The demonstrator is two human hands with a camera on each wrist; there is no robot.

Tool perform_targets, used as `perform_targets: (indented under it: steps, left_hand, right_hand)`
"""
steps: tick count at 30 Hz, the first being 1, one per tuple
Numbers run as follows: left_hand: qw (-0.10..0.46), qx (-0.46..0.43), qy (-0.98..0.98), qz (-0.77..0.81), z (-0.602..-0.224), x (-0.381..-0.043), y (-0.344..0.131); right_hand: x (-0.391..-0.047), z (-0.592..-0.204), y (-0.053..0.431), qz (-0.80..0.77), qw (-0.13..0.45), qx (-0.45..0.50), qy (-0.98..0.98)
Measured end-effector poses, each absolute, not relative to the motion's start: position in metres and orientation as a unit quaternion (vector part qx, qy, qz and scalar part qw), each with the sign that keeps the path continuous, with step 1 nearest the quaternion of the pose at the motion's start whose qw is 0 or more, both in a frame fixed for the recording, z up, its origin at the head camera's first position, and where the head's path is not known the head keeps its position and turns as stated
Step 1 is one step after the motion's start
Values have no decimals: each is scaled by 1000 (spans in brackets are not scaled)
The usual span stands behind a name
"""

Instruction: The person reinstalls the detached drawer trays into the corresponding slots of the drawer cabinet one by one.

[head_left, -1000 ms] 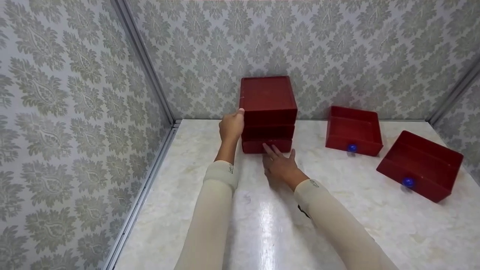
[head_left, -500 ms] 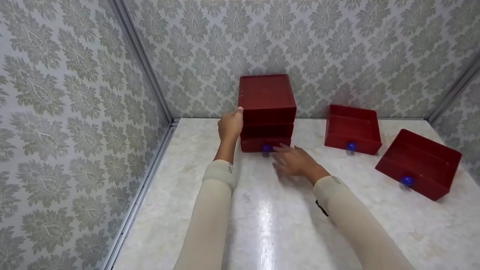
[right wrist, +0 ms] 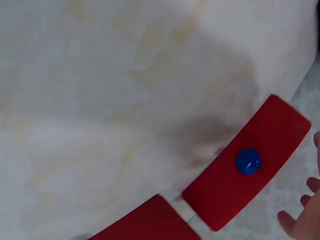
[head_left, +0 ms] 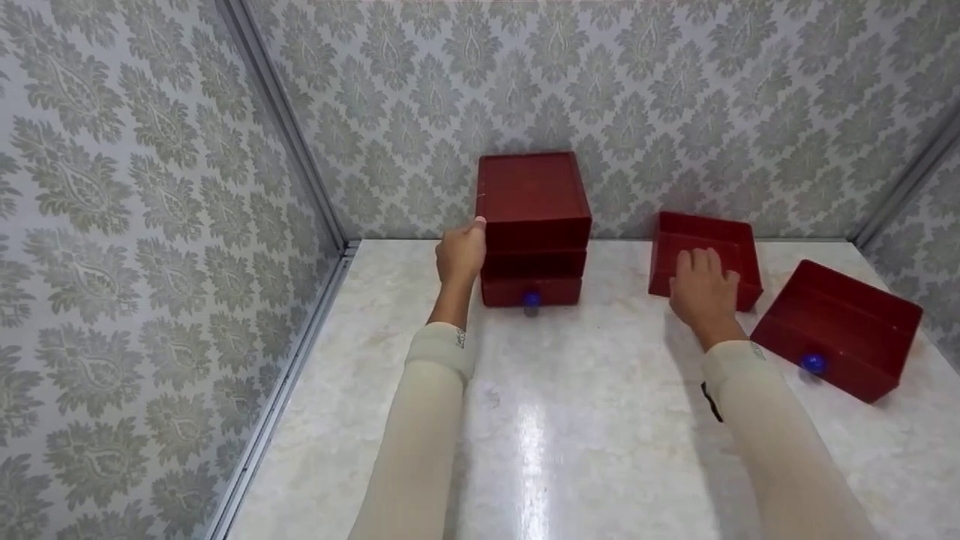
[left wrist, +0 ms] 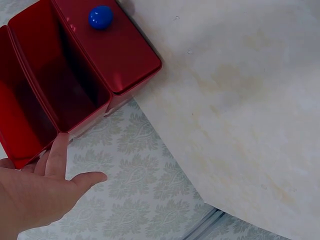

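A red drawer cabinet (head_left: 534, 187) stands against the back wall, with two empty upper slots and its bottom drawer (head_left: 499, 292) in place, blue knob (left wrist: 101, 18) facing front. My left hand (head_left: 460, 253) rests on the cabinet's left side. In the left wrist view its fingers lie along that side, thumb sticking out away from it. My right hand (head_left: 703, 289) hovers over the front of a loose red drawer (head_left: 679, 236), fingers loosely bent and holding nothing. The right wrist view shows that drawer's front (right wrist: 272, 130) with its knob (right wrist: 248, 161), fingers apart from it.
A second loose red drawer (head_left: 847, 322) lies angled at the far right, its blue knob (head_left: 813, 364) towards the front. Patterned wall panels (head_left: 405, 112) enclose the marbled white tabletop (head_left: 600, 450) at the back and sides.
My right hand has left the bottom drawer's front and moved right, to above the nearer loose drawer. The bottom drawer's knob has come into view. The left hand stays at the cabinet.
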State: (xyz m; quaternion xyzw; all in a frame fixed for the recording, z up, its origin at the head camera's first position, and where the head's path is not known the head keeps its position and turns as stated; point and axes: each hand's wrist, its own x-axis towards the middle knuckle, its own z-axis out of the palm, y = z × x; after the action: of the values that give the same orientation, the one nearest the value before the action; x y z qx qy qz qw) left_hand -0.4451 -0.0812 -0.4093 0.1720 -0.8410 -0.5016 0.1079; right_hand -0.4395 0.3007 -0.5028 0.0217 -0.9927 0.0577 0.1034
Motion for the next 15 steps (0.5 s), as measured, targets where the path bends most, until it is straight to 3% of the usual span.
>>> perform_targets:
  steps: [5,15]
  left_hand:
    - [110,165,-840,-505,-408,-445,-81]
    - [112,163,-842,-502,-411,-445,-83]
  right_hand:
    - [-438,-510,333,101,24,-11,-995]
    - [-443,-520,340,115,73,-20,-991]
